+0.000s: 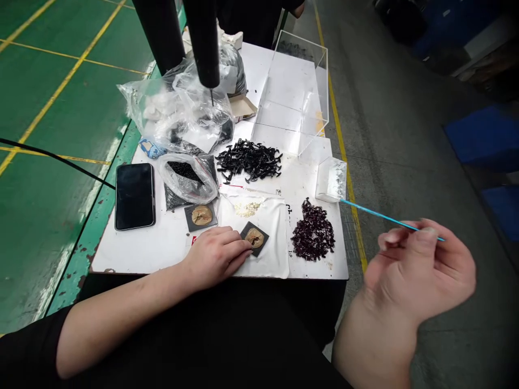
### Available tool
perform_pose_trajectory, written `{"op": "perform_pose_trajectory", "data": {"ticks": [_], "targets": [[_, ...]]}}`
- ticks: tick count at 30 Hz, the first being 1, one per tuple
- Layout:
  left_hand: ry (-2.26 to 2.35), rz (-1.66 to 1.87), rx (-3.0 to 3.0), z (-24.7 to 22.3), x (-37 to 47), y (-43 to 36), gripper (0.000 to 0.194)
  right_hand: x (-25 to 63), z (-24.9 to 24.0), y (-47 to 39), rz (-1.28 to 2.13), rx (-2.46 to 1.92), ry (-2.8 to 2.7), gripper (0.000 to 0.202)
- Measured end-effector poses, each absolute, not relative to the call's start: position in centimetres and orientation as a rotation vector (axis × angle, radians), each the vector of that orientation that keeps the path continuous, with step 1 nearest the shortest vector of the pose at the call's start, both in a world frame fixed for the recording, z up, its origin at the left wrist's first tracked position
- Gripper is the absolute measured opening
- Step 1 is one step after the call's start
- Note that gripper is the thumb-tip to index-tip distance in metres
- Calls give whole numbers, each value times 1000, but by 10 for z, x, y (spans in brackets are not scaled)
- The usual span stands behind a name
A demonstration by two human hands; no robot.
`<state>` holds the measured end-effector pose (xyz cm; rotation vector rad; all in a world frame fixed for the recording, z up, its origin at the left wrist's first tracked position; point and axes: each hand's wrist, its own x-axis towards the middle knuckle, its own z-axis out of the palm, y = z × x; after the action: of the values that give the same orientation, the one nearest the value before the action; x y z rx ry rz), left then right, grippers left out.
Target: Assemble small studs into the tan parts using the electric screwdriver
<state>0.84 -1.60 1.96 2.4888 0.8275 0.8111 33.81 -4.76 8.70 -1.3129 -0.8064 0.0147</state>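
My left hand [217, 249] rests on the table, fingers closed at the near corner of a dark square block [263, 249] with a tan round piece on top. That block lies on a white cloth [278, 221], near a little heap of tiny gold rings [247, 209]. Left of it sits a second dark block [188, 220] topped with a similar tan disc [201, 215]. Off the table's right side, my right hand [421, 265] pinches a thin blue stick [381, 214]. The stick's far end meets a small clear box [330, 181] with whitish contents.
Black small parts [249, 159] and dark purplish parts [312, 231] lie in heaps. A phone [134, 195], an open bag of black granules [188, 178], plastic bags [186, 113] and a large clear box [292, 97] surround them. A black tool [203, 48] hangs overhead.
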Motion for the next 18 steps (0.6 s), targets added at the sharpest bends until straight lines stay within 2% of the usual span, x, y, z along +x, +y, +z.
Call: {"op": "perform_pose_trajectory", "data": {"ticks": [3, 6, 11, 18], "targets": [[826, 802, 2497, 18, 8, -16, 17, 335, 85, -54, 353, -1283, -846, 5], [828, 765, 2522, 15, 7, -16, 20, 331, 77, -59, 534, -1248, -944, 8], [848, 685, 2557, 14, 6, -16, 22, 319, 66, -62, 554, -1277, -1053, 15], [813, 703, 2522, 17, 6, -15, 24, 305, 64, -65, 551, -1320, -1181, 15]]}}
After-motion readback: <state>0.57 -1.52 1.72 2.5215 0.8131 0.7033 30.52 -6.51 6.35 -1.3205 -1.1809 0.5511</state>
